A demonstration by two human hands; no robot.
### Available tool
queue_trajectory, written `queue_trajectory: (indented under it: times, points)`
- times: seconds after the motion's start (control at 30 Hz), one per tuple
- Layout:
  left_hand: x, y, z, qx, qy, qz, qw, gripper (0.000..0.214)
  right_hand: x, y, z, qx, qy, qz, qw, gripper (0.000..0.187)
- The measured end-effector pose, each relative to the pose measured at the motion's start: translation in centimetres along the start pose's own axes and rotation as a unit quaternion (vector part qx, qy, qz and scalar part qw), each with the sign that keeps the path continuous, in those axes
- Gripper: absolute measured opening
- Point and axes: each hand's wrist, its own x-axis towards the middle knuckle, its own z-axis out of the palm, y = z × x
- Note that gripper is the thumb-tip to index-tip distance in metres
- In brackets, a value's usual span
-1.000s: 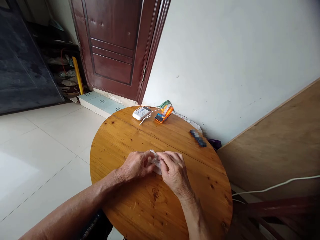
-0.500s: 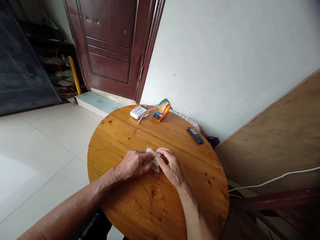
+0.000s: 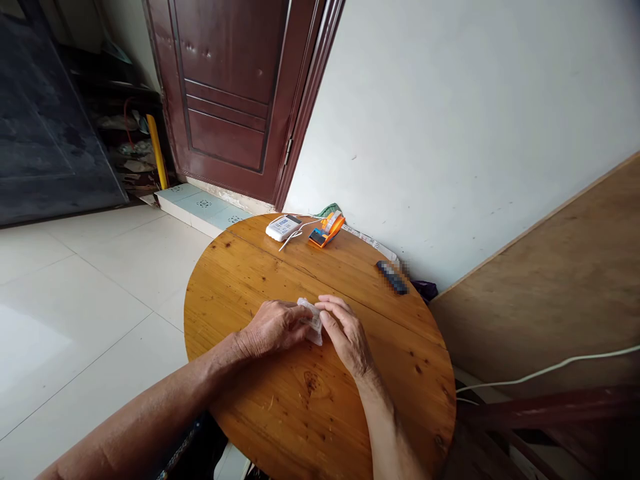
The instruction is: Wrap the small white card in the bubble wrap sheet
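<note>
Both of my hands rest together near the middle of a round wooden table (image 3: 250, 267). My left hand (image 3: 273, 328) and my right hand (image 3: 345, 337) are closed on a small clear plastic packet (image 3: 311, 319) held between their fingertips, just above the tabletop. The packet looks whitish and crumpled; what is inside it is too small to make out.
At the table's far edge lie a white box with a cord (image 3: 283, 227), an orange and blue gadget (image 3: 326, 230) and a dark bar-shaped item (image 3: 393, 277). A white wall, a dark red door (image 3: 230, 93), a leaning wooden board (image 3: 550, 287) and a white cable (image 3: 550, 368) surround the table.
My hands stay together on the packet, with the right fingers shifting slightly along it. The view has swung a little; nothing on the table has moved.
</note>
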Motion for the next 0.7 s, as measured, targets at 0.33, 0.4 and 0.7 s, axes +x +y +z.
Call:
queue_trajectory:
  times: [0.33, 0.4, 0.7]
  points:
    - [-0.1, 0.4, -0.6, 0.002, -0.005, -0.015, 1.000, 0.025, 0.0, 0.6, -0.8, 0.061, 0.076, 0.043, 0.994, 0.026]
    - [-0.1, 0.4, -0.7, 0.002, -0.001, -0.022, 1.000, 0.027, 0.1, 0.7, -0.9, 0.062, 0.087, 0.042, 0.993, 0.025]
    - [0.2, -0.4, -0.6, -0.024, 0.092, -0.085, 0.992, 0.019, 0.1, 0.6, -1.2, 0.081, 0.163, 0.085, 0.980, 0.027]
